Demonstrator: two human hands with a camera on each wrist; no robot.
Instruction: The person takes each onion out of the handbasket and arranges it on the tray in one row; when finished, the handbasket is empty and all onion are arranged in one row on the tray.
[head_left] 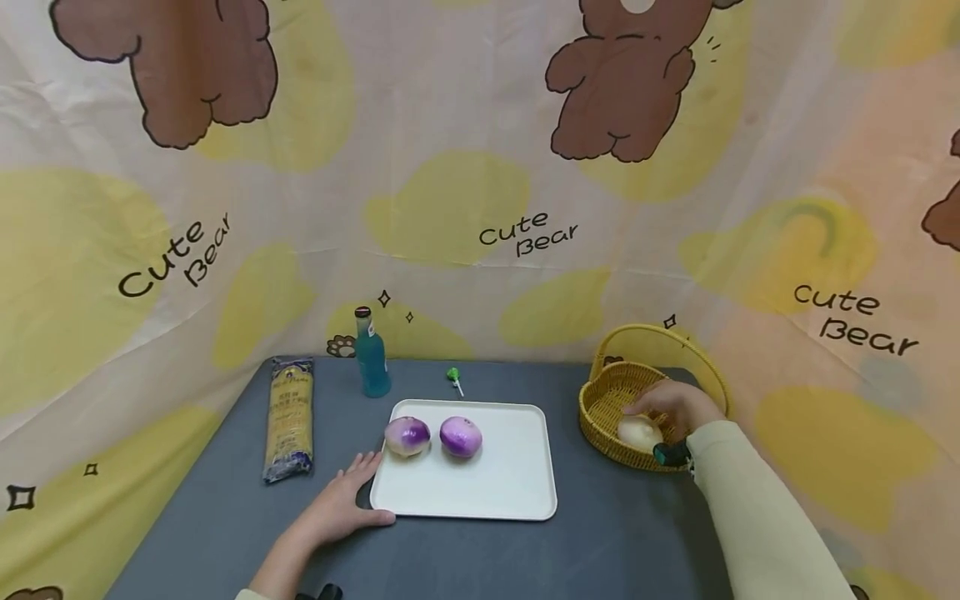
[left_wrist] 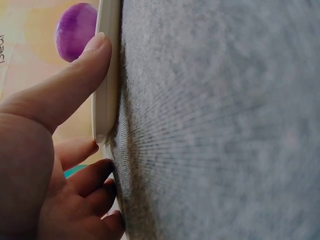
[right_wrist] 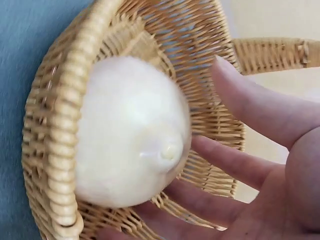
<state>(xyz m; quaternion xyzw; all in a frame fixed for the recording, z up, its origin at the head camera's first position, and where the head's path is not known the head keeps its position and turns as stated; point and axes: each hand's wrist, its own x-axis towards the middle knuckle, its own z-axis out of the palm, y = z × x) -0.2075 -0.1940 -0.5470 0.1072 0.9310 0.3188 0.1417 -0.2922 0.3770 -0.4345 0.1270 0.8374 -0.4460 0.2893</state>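
Note:
Two purple-and-white turnips [head_left: 407,437] [head_left: 461,437] sit on the left part of a white tray [head_left: 487,475]. My left hand [head_left: 345,503] is spread at the tray's near left corner. Its thumb [left_wrist: 85,70] rests along the tray's front rim, with the other fingers by the left side. Over at the right, my right hand [head_left: 678,406] reaches into a yellow wicker basket [right_wrist: 65,150]. Its fingers extend beside and below a round white turnip-like vegetable [right_wrist: 130,132], while the thumb stands apart from it. That vegetable lies inside the basket, its small nub facing the palm.
A yellow packet [head_left: 290,421] lies at the table's left. Behind the tray stand a blue bottle [head_left: 371,358] and, lying nearby, a green lollipop [head_left: 453,376]. The basket's tall handle [head_left: 663,331] arches over it. A patterned cloth [head_left: 450,250] hangs behind the grey table [head_left: 465,558].

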